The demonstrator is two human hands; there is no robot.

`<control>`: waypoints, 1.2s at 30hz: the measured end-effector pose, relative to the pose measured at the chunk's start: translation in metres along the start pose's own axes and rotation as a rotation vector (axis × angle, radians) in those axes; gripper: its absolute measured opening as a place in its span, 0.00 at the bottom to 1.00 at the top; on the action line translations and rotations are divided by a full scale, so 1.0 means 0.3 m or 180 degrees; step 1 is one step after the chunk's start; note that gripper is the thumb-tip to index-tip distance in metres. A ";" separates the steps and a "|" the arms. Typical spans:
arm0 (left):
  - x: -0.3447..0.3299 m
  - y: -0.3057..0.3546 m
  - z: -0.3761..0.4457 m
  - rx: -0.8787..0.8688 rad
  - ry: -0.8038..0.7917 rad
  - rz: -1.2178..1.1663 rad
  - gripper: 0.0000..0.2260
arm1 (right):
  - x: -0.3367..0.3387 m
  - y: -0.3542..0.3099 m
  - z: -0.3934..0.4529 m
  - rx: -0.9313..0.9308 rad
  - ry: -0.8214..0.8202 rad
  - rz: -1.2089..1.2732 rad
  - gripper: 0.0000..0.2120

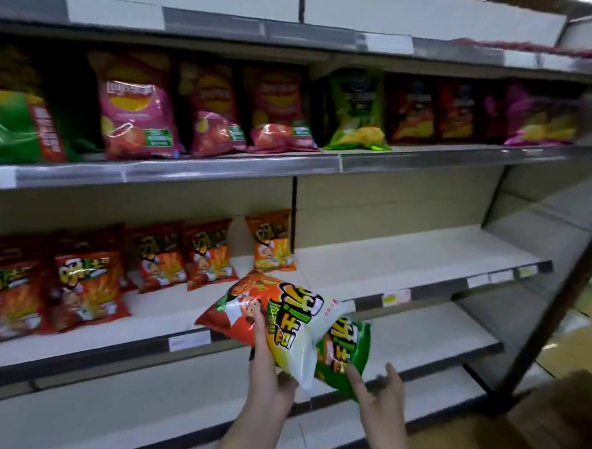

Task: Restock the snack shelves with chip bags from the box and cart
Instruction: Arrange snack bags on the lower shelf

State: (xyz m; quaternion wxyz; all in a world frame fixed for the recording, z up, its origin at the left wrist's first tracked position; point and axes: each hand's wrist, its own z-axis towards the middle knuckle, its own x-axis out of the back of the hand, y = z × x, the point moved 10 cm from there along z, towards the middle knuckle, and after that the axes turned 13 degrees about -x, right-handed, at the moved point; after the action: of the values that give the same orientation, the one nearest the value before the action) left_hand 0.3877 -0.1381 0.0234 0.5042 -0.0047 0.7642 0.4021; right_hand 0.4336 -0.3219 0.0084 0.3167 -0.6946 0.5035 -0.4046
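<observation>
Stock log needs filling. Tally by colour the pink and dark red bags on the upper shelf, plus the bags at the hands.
Pink bags: 3
Dark red bags: 2
Orange bag, at the hands: 1
Green bag, at the hands: 1
Total: 7

bare run of middle shelf [406,261] toward 3 o'clock of the lone orange bag [273,240], red snack bags [89,289] crowding it at 9 o'clock, upper shelf lip [222,167] overhead, dark upright post [556,272] closing 3 o'clock
</observation>
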 end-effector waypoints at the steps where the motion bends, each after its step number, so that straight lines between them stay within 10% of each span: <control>1: 0.003 0.035 0.021 -0.0152 0.0110 -0.0020 0.32 | -0.089 0.016 0.013 -0.0314 -0.0271 0.0262 0.41; 9: -0.058 0.182 0.150 -0.0425 0.0069 -0.0564 0.30 | -0.523 -0.135 0.148 -0.0576 -0.1308 0.2107 0.17; 13: -0.112 0.257 0.152 -0.0195 -0.0462 -0.0392 0.62 | -0.730 -0.013 0.386 -0.0691 -0.1788 0.2495 0.26; 16: -0.019 0.204 0.235 0.0184 -0.0215 -0.0167 0.17 | -0.665 -0.155 0.325 -0.0544 -0.1356 0.2539 0.14; 21: 0.078 0.161 0.392 0.0715 -0.0335 0.0504 0.29 | -0.546 -0.262 0.536 -0.0351 -0.1031 0.2057 0.17; 32: -0.017 0.101 0.763 0.0562 -0.0078 0.1220 0.22 | -0.261 -0.751 1.190 0.0432 -0.0982 0.1524 0.29; 36: -0.090 0.024 0.881 0.0445 0.0104 0.1282 0.25 | -0.212 -0.862 1.404 0.0800 -0.1135 0.0706 0.13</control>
State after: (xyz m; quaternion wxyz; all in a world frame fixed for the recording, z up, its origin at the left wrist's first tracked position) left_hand 0.6007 0.0198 0.0043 0.4003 0.1766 0.7838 0.4407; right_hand 0.9087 -0.1718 0.0135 0.5269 -0.6507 0.4585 -0.2978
